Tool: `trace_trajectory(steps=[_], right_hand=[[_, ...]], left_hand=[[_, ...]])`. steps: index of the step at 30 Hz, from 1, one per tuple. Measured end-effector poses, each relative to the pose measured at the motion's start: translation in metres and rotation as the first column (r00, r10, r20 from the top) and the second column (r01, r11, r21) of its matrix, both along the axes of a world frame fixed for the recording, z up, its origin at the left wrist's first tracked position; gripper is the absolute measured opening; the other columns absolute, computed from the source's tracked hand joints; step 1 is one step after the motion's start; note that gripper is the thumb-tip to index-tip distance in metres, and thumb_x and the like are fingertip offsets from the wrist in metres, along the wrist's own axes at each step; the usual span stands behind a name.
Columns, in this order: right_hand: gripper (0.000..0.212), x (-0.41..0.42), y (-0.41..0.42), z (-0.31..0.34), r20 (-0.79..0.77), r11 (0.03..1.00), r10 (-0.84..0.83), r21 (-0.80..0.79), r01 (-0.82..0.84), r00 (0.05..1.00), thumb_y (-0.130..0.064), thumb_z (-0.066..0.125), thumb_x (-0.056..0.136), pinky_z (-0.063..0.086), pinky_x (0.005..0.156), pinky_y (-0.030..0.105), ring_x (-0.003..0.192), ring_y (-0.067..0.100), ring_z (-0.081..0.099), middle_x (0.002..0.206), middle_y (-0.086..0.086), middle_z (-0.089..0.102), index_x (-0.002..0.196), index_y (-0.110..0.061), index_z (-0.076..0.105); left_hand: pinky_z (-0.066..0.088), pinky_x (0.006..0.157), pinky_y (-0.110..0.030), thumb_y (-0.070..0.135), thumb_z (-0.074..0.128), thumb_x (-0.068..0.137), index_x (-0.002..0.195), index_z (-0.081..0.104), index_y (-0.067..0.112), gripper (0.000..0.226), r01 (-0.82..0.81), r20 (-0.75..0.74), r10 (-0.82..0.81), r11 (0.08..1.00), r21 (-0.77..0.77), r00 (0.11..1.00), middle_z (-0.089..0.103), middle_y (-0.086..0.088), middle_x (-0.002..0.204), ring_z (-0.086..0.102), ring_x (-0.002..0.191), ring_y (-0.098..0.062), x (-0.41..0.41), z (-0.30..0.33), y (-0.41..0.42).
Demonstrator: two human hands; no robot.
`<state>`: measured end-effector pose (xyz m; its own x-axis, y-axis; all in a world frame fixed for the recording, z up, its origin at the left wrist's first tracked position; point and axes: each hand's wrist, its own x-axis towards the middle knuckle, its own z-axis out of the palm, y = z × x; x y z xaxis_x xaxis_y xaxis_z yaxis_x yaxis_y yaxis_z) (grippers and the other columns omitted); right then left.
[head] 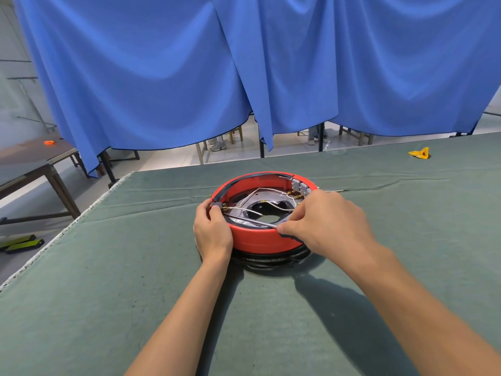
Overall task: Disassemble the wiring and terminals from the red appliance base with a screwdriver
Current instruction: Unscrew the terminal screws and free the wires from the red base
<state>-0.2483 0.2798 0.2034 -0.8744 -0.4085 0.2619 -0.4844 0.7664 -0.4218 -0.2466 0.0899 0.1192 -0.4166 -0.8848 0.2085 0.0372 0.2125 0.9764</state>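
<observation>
A round red appliance base lies upside down on the green cloth, over a coil of black cord. Inside it run thin white wires to brass terminals and grey connector blocks at the far right rim. My left hand grips the base's left rim, thumb on a small grey terminal block. My right hand holds a screwdriver whose thin metal shaft lies nearly flat across the opening, its tip pointing left toward that block.
The table's green cloth ends at a left edge and a far edge. A yellow scrap lies far right. A thin rod rests behind the base. Blue curtains hang behind; another table stands left.
</observation>
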Motion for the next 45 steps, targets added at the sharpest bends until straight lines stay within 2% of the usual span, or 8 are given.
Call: trace_trajectory(steps=[3, 6, 14, 17, 23, 38, 45], right_hand=[[0.022, -0.002, 0.006, 0.002, 0.04, 1.0, -0.012, 0.01, 0.011, 0.999, -0.053, 0.072, 0.074, 0.033, 0.049, 0.019, 0.066, 0.017, 0.062, 0.059, -0.006, 0.064, 0.076, -0.032, 0.076], [0.023, -0.003, 0.011, 0.006, 0.047, 0.999, -0.033, 0.01, 0.033, 0.998, -0.054, 0.074, 0.073, 0.037, 0.051, 0.019, 0.061, 0.015, 0.064, 0.055, -0.007, 0.062, 0.072, -0.031, 0.076], [0.021, -0.001, 0.01, 0.003, 0.074, 1.0, -0.019, -0.007, 0.019, 0.997, -0.051, 0.073, 0.075, 0.04, 0.056, 0.026, 0.071, 0.018, 0.06, 0.064, -0.004, 0.066, 0.075, -0.03, 0.077], [0.022, -0.001, 0.012, 0.003, 0.08, 1.0, -0.025, -0.009, 0.026, 0.997, -0.052, 0.074, 0.074, 0.043, 0.056, 0.024, 0.066, 0.016, 0.065, 0.065, -0.004, 0.067, 0.074, -0.03, 0.077], [0.024, -0.001, 0.017, 0.007, 0.101, 0.998, -0.048, -0.028, 0.051, 0.994, -0.053, 0.075, 0.072, 0.034, 0.048, 0.02, 0.06, 0.011, 0.062, 0.044, -0.007, 0.059, 0.069, -0.03, 0.076], [0.027, -0.006, 0.021, 0.005, 0.171, 0.997, -0.031, -0.062, 0.042, 0.985, -0.054, 0.073, 0.073, 0.031, 0.047, 0.021, 0.054, 0.004, 0.06, 0.041, -0.006, 0.06, 0.069, -0.028, 0.076], [0.026, -0.009, 0.021, 0.004, 0.205, 0.996, -0.025, -0.079, 0.042, 0.978, -0.055, 0.072, 0.074, 0.033, 0.049, 0.022, 0.059, 0.004, 0.061, 0.042, -0.006, 0.062, 0.072, -0.029, 0.076]], left_hand=[[0.042, 0.097, -0.038, 0.023, 0.042, 0.095, 0.116, 0.061, 0.018, 0.028, -0.011, 0.0, 0.011, 1.0, 0.006, 1.0, 0.062, 0.0, 0.112, 0.053, 0.107, -0.019, 0.001, 0.0, 0.0], [0.041, 0.099, -0.04, 0.023, 0.043, 0.094, 0.116, 0.061, 0.017, 0.029, -0.015, 0.0, 0.015, 1.0, 0.005, 1.0, 0.063, -0.001, 0.113, 0.054, 0.109, -0.021, 0.001, 0.0, 0.0], [0.041, 0.094, -0.035, 0.022, 0.045, 0.093, 0.112, 0.063, 0.016, 0.027, -0.02, -0.024, 0.02, 1.0, -0.001, 1.0, 0.063, -0.001, 0.11, 0.054, 0.105, -0.019, 0.0, 0.0, 0.001], [0.04, 0.09, -0.031, 0.021, 0.044, 0.094, 0.112, 0.063, 0.017, 0.027, -0.021, -0.031, 0.021, 1.0, -0.005, 0.999, 0.063, 0.0, 0.109, 0.054, 0.102, -0.016, 0.0, 0.0, 0.002], [0.04, 0.089, -0.03, 0.02, 0.043, 0.094, 0.111, 0.064, 0.016, 0.027, -0.021, -0.028, 0.02, 1.0, -0.022, 0.999, 0.061, 0.003, 0.105, 0.053, 0.099, -0.014, -0.001, 0.0, 0.0], [0.041, 0.089, -0.029, 0.02, 0.043, 0.094, 0.113, 0.063, 0.015, 0.029, -0.024, -0.023, 0.023, 0.999, -0.031, 0.999, 0.061, 0.001, 0.107, 0.053, 0.1, -0.015, -0.001, 0.001, 0.001], [0.036, 0.083, -0.025, 0.02, 0.043, 0.095, 0.113, 0.063, 0.016, 0.028, -0.026, -0.016, 0.025, 0.999, -0.026, 1.0, 0.059, 0.005, 0.103, 0.051, 0.097, -0.012, -0.001, 0.0, 0.001]])
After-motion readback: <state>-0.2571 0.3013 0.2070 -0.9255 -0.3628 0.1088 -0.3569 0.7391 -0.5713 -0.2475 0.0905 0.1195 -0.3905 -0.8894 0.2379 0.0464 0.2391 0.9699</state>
